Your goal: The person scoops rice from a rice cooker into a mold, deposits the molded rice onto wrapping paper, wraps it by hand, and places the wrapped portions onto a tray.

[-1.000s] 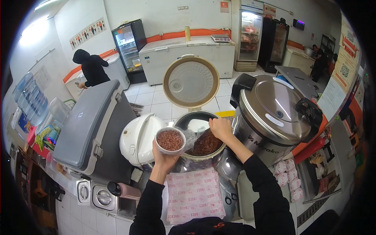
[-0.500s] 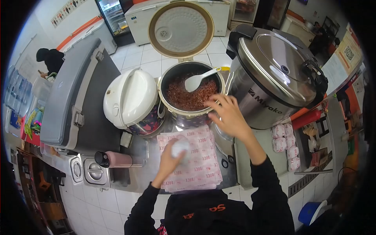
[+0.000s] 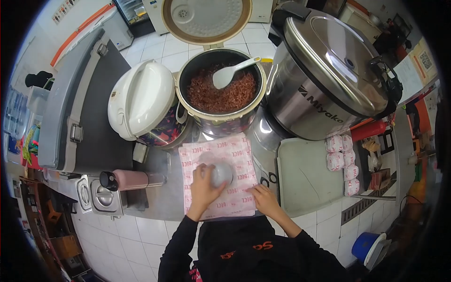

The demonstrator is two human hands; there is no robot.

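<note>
My left hand (image 3: 204, 191) is curled round the side of a small, whitish, round bowl (image 3: 222, 174) that rests on a stack of printed wrapping paper (image 3: 235, 205). My right hand (image 3: 266, 199) is at the right edge of the paper, its fingertips closed together on the sheets' edge. Beyond the paper stands an open rice cooker (image 3: 225, 123) holding reddish-brown rice (image 3: 213, 97). A white rice paddle (image 3: 224, 77) lies on the rice with its handle toward the right rim.
A closed white-lidded cooker (image 3: 141, 101) and a grey cool box (image 3: 101, 127) stand at left. A pink bottle (image 3: 131, 180) lies near them. On the right are a large steel Miyako cooker (image 3: 310, 94) and a tray (image 3: 307, 183) with several wrapped packets (image 3: 335, 161) along its side.
My right hand has come down from the cooker's rim to the right edge of the paper. The bowl in my left hand now rests on the paper. The view has tilted down.
</note>
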